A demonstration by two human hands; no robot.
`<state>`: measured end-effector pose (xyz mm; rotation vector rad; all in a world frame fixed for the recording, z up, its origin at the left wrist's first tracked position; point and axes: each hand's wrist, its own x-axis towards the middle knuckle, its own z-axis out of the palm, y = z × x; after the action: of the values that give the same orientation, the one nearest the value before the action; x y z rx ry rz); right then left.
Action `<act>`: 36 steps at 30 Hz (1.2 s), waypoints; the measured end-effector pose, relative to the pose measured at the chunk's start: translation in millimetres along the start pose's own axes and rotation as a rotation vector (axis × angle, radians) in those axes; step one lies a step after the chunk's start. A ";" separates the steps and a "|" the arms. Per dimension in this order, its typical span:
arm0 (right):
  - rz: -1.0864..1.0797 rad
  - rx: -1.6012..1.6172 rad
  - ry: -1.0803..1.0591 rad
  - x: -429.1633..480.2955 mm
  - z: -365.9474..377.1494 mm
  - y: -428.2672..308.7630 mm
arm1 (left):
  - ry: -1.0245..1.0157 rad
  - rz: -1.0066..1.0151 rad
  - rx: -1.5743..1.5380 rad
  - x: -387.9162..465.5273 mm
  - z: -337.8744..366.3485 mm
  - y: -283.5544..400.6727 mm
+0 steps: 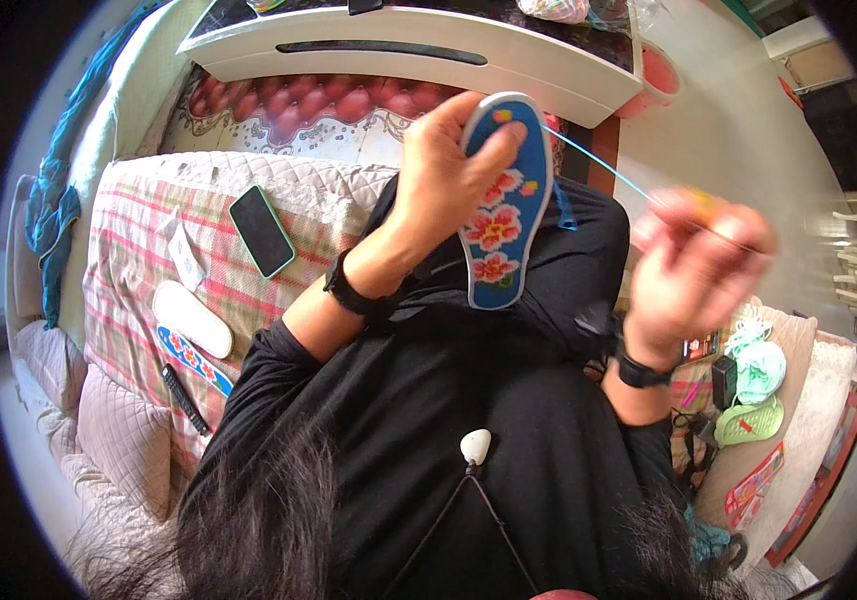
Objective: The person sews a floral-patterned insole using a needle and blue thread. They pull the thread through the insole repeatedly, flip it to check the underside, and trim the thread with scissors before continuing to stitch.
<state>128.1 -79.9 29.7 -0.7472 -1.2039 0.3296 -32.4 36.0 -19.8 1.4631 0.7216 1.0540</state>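
Observation:
A blue embroidered insole with red and pink flowers and a white edge is held upright over my lap. My left hand grips its upper part, the thumb lying across the front. From the insole's upper right edge a light blue thread runs taut to my right hand. That hand is raised to the right and blurred, with a yellow band on a finger and what looks like a thin needle between the fingers. A blue loose end hangs beside the insole.
On the plaid sofa cover at left lie a phone, a white insole, a second flowered insole and a remote control. At right are mint yarn and a green slipper-shaped piece. A white table stands ahead, a pink bin beside it.

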 end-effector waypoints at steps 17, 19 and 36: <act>-0.323 0.065 0.929 -74.0 -339.3 -243.7 | 0.289 0.038 0.089 22.4 -40.5 -36.1; -0.431 -0.068 1.035 -83.3 -353.8 -245.4 | 0.279 0.028 0.126 21.4 -40.3 -35.2; 0.297 -0.283 0.241 -22.3 -75.7 -45.0 | -0.122 -0.195 -0.252 -9.9 6.9 -10.9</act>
<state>183.5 -151.8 31.8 -1.1829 -0.9202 0.3064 -28.9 26.1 -32.2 1.2037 0.6073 0.8639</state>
